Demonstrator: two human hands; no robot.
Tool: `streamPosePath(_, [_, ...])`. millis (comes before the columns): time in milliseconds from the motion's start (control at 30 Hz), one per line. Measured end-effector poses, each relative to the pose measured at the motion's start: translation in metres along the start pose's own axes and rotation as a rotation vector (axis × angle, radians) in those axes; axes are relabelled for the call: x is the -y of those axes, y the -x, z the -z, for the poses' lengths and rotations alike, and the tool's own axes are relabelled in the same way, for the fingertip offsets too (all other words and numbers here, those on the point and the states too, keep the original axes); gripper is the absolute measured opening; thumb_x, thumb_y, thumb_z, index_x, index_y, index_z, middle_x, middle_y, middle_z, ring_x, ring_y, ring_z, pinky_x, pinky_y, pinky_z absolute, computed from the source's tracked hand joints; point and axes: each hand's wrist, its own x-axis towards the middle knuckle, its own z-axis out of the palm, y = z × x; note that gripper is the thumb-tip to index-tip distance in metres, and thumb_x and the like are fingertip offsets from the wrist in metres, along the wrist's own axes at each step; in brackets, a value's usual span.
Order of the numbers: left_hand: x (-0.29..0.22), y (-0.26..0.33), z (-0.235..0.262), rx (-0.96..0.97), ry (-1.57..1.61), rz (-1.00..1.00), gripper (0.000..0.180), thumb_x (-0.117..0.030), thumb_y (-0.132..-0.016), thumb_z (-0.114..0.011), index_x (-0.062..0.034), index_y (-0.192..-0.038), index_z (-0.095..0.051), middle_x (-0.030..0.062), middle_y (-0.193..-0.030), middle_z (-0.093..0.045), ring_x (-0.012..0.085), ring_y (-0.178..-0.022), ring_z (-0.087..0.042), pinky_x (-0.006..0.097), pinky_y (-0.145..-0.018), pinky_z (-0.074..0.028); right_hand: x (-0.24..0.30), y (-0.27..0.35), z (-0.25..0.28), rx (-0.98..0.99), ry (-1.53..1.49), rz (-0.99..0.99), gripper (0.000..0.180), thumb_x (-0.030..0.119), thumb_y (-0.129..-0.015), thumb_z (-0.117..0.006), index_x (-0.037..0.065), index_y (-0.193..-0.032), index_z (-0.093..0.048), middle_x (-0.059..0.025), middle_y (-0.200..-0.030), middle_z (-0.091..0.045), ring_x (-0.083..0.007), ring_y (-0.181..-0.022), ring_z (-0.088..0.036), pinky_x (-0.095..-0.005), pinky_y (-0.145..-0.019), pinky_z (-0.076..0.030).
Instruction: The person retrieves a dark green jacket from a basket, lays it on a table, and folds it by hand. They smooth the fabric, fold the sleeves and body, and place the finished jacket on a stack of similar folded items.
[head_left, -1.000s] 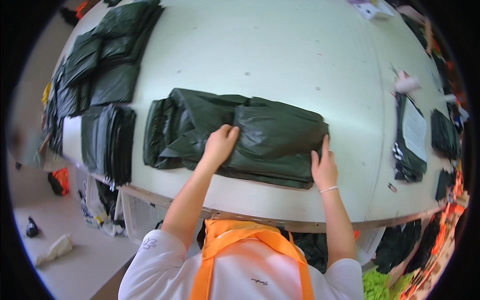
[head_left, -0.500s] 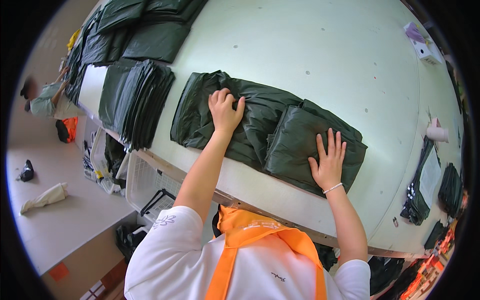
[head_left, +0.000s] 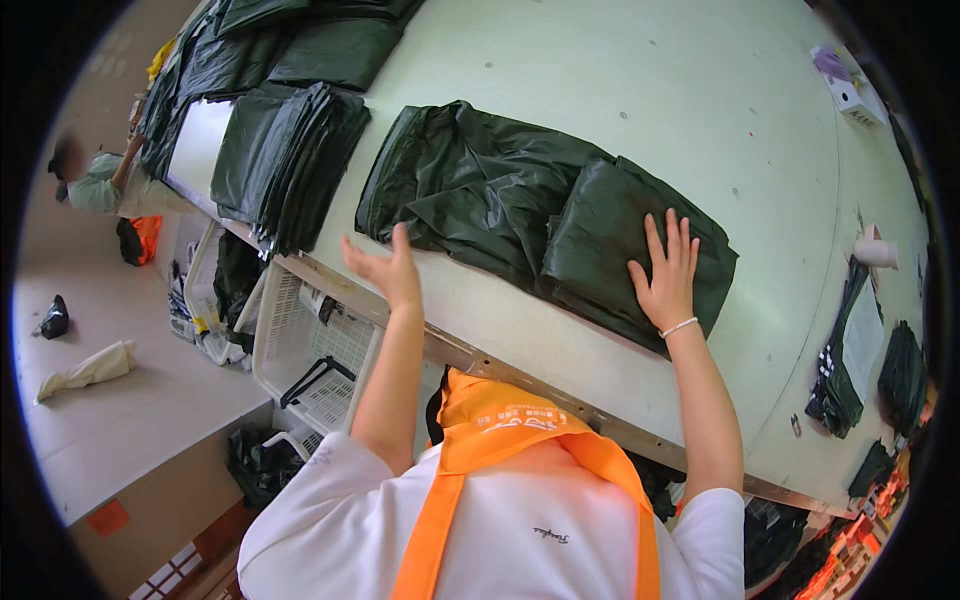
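At far left, beyond the bench edge, a second person in a pale green top (head_left: 100,185) bent low over the grey floor (head_left: 120,400), with a cream cloth bundle (head_left: 85,368) and a small black object (head_left: 54,317) lying there. Under the bench edge, white plastic crates (head_left: 300,345). On the pale green bench (head_left: 620,90), near its left end, a thick stack of flat dark green plastic bags (head_left: 285,160), more dark green sheets (head_left: 330,45) beyond it. Left hand (head_left: 385,268) raised clear of everything, just in front of the bench edge, palm open, fingers (head_left: 400,240) loosely spread, holding nothing. Just past it, the large dark green plastic garment (head_left: 480,190), partly folded, lying flat in the middle of the bench; long axis running from upper left to lower right, roughly along the near edge, crumpled unfolded end toward the left, neat folded block toward the right. Right hand (head_left: 668,280) pressed flat on that folded right end, fingers (head_left: 672,235) spread wide, pointing away from the body, gripping nothing; thin pale bracelet (head_left: 680,327) at the wrist. Farther right, a roll of tape (head_left: 876,250), dark folded pieces (head_left: 835,370) by the bench rim, and a small white box (head_left: 850,95) at the far corner.
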Motion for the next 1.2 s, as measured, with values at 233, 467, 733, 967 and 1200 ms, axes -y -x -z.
streamPosePath(233, [0.002,-0.036,-0.028,0.583,0.948,1.038,0.053,-0.036,-0.082,-0.066,0.0011,-0.117,-0.053,0.0147,-0.117,-0.058,0.0291,-0.105,-0.057,0.042,-0.096,-0.042,0.008,-0.01,0.0,0.123,0.088,0.088,0.07,0.057,-0.079,-0.057,0.029,-0.141,-0.036,-0.0108,-0.15,-0.022,-0.0389,-0.136,-0.018,-0.0578,-0.108,-0.014])
streamPosePath(467, [-0.163,0.043,-0.006,0.913,0.962,0.257,0.032,-0.013,-0.083,-0.068,0.0014,-0.11,-0.059,0.0114,-0.109,-0.062,0.0186,-0.1,-0.06,0.032,-0.089,-0.047,0.006,-0.014,-0.02,0.055,0.071,-0.009,0.069,0.058,-0.081,-0.055,0.032,-0.141,-0.034,-0.0121,-0.149,-0.023,-0.0391,-0.137,-0.018,-0.0589,-0.108,-0.014])
streamPosePath(733, [-0.156,0.2,-0.03,1.467,0.212,-1.043,0.025,0.0,-0.055,-0.064,-0.0057,-0.078,-0.057,0.0057,-0.136,-0.046,0.0285,-0.138,-0.025,0.067,-0.105,-0.002,-0.092,0.031,-0.044,-0.202,-1.855,-0.71,0.06,0.054,-0.089,-0.046,0.007,-0.126,-0.051,-0.0108,-0.134,-0.045,-0.0267,-0.117,-0.048,-0.0377,-0.1,-0.039])
streamPosePath(967, [-0.14,0.22,-0.044,1.36,-0.009,-1.293,0.032,-0.007,-0.058,-0.068,-0.0075,-0.09,-0.065,0.0026,-0.131,-0.049,0.0252,-0.136,-0.026,0.068,-0.106,-0.004,-0.075,-0.005,0.07,-0.579,-0.434,-0.381,0.076,0.06,-0.077,-0.062,-0.003,-0.118,-0.056,-0.0159,-0.118,-0.059,-0.0266,-0.115,-0.053,-0.0367,-0.097,-0.04])
streamPosePath(1200, [-0.178,0.187,-0.02,1.499,0.082,-1.161,0.036,-0.009,-0.06,-0.064,-0.0079,-0.096,-0.06,0.0142,-0.139,-0.037,0.0307,-0.138,-0.021,0.057,-0.11,-0.009,-0.139,0.068,0.059,0.262,-0.54,-0.814,0.066,0.057,-0.079,-0.059,-0.002,-0.108,-0.063,-0.0166,-0.104,-0.065,-0.022,-0.098,-0.06,-0.0343,-0.088,-0.044])
